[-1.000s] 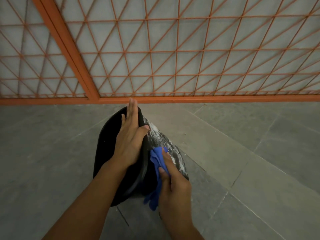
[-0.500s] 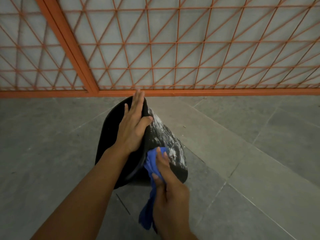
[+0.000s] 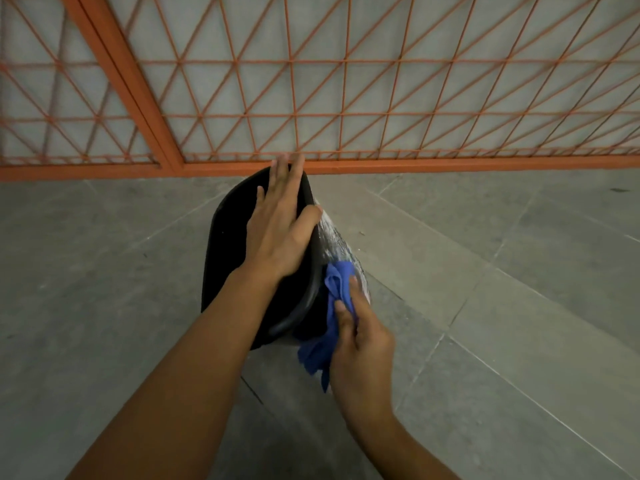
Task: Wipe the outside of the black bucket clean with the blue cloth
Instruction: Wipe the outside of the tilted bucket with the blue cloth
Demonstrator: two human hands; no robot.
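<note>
The black bucket point(image 3: 225, 258) lies tipped on the grey floor, its outer wall facing right and streaked with white grime. My left hand point(image 3: 280, 223) rests flat on the bucket's rim with straight fingers, thumb hooked over the edge. My right hand point(image 3: 360, 337) holds the bunched blue cloth point(image 3: 332, 306) and presses it against the dirty right side of the bucket. A loose end of the cloth hangs below my fingers.
An orange metal grille point(image 3: 346, 98) with a thick post stands along the far edge, just behind the bucket. Grey floor tiles point(image 3: 502, 271) spread out on all sides.
My right hand slid the cloth down the bucket's side and then back up a little. The view shifted downward, and the bucket tipped slightly further away under my left hand.
</note>
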